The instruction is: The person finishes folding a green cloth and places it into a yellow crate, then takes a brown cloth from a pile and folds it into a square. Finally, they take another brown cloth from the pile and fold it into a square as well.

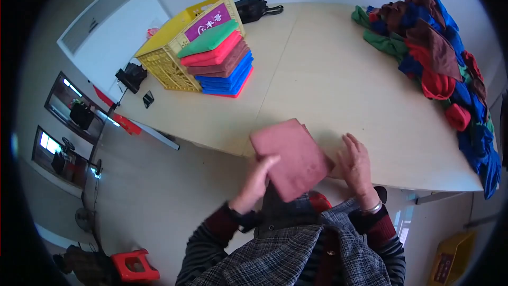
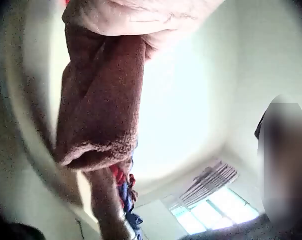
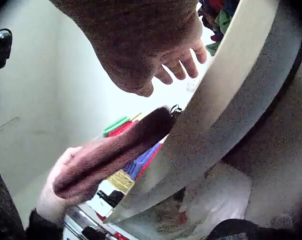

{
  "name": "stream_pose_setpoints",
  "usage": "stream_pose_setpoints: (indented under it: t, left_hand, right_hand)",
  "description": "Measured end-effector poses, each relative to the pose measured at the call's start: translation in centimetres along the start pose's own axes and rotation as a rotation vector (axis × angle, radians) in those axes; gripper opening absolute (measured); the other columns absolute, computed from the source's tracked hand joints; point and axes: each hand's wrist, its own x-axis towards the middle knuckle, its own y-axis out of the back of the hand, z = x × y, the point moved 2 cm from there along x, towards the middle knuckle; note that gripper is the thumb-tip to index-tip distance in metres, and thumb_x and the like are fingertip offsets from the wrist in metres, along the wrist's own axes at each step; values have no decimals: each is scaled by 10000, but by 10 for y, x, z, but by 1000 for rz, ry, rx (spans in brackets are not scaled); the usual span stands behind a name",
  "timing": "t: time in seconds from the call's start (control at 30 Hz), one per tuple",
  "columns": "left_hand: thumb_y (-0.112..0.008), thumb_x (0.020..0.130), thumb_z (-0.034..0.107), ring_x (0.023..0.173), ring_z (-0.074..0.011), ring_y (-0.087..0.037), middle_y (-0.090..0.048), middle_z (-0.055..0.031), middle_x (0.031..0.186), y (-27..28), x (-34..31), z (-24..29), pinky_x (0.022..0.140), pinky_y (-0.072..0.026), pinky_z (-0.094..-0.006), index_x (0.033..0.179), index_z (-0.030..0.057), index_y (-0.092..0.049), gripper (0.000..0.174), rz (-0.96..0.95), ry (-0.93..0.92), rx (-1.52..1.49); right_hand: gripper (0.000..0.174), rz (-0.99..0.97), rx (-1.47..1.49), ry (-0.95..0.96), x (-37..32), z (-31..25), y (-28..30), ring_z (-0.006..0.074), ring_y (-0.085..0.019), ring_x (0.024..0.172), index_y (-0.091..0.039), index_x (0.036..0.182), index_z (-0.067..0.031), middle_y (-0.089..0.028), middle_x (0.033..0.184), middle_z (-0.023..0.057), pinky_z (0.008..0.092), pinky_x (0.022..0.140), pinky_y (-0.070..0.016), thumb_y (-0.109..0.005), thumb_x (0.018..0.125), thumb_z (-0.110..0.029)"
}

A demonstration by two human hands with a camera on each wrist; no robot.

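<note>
"Well, item one?"
"Folded cloth [image 1: 292, 160], one, reddish brown, lower centre of the head view, above the near edge of the table [image 1: 317, 79]."
"Held how?"
"Left hand [image 1: 255, 181]: gripping the cloth at its left side, thumb on the upper face."
"And the right hand [image 1: 356, 165]?"
"Open, fingers extended, just beside the cloth's right corner; the right wrist view shows the two apart."
"Item two?"
"Stack [image 1: 222, 71] of folded cloths, upper left: green on top, then red, brown, several blue, red at the bottom."
"Next to it?"
"Yellow crate [image 1: 165, 66], one, with a purple label [image 1: 209, 20]. Black bag [image 1: 255, 9], one, behind the crate, toward the top."
"Right side of the frame?"
"Loose pile [image 1: 434, 39], crumpled cloths in red, blue, green and brown, running from the upper right down to the table's edge."
</note>
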Motion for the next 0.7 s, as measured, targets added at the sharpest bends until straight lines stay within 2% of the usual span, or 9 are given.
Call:
stream_pose_setpoints:
  t: [0.03,0.1,0.17,0.23,0.4,0.5,0.6,0.67,0.7]
  left_hand:
    - [-649,910,171,1067,-179,-641,-653,-75,1205,6,16,20,935,-513,-362,1241,17,-617,366,35,33,-94]
    - [-681,882,196,1057,-185,-642,-661,-74,1171,30,54,60,923,-518,-360,1256,28,-610,416,64,159,1]
    - [-718,847,233,1016,-167,-652,-686,-56,1101,28,92,117,892,-525,-342,1199,27,-647,414,4,16,-59]
    - [-719,849,248,1031,-197,-660,-686,-71,1117,38,133,173,909,-534,-364,1203,21,-640,427,26,-101,-4]
    - [-729,860,232,1152,-259,-628,-650,-121,1239,82,246,282,982,-528,-421,1281,31,-582,490,83,-299,-206]
    - [-716,878,211,1206,-272,-599,-612,-135,1303,124,298,288,1014,-520,-451,1347,26,-521,541,25,-362,-323]
    - [-682,912,199,1224,-299,-587,-591,-147,1318,169,339,250,1051,-503,-487,1349,24,-494,507,165,-453,-353]
    - [-665,933,211,1232,-319,-578,-578,-157,1317,193,346,222,1063,-497,-503,1314,25,-492,458,426,-164,-399]
    - [-665,933,211,1232,-319,-578,-578,-157,1317,200,348,219,1063,-497,-503,1314,25,-492,458,428,-163,-402]
  right_hand:
    - [436,-3,5,9,-3,9,2,375,-547,1217,-590,1284,-19,-581,1320,196,475,1068,-426,-665,877,-156]
    - [407,8,-71,46,-11,26,6,378,-544,1229,-602,1259,-8,-595,1311,185,470,1067,-435,-662,872,-118]
    - [392,25,-106,66,-13,30,7,379,-542,1235,-608,1247,-3,-603,1307,180,468,1066,-440,-661,870,-99]
    - [363,26,-121,70,-13,28,10,377,-546,1233,-620,1209,-2,-614,1288,177,468,1057,-444,-660,858,-85]
    - [345,22,-219,76,-9,21,7,369,-550,1233,-632,1176,-3,-623,1274,169,469,1051,-443,-658,840,-74]
    - [350,15,-232,57,-8,19,6,367,-548,1238,-631,1176,-6,-622,1276,167,473,1059,-435,-660,834,-77]
    - [367,-6,-237,37,-7,20,5,367,-536,1252,-624,1189,-2,-612,1288,170,481,1076,-417,-658,833,-86]
    - [396,-39,-232,13,-7,20,4,369,-515,1276,-609,1214,8,-594,1309,179,494,1101,-389,-652,835,-101]
    - [396,-42,-234,14,-6,20,4,369,-515,1276,-609,1214,8,-594,1309,179,494,1101,-389,-652,835,-101]
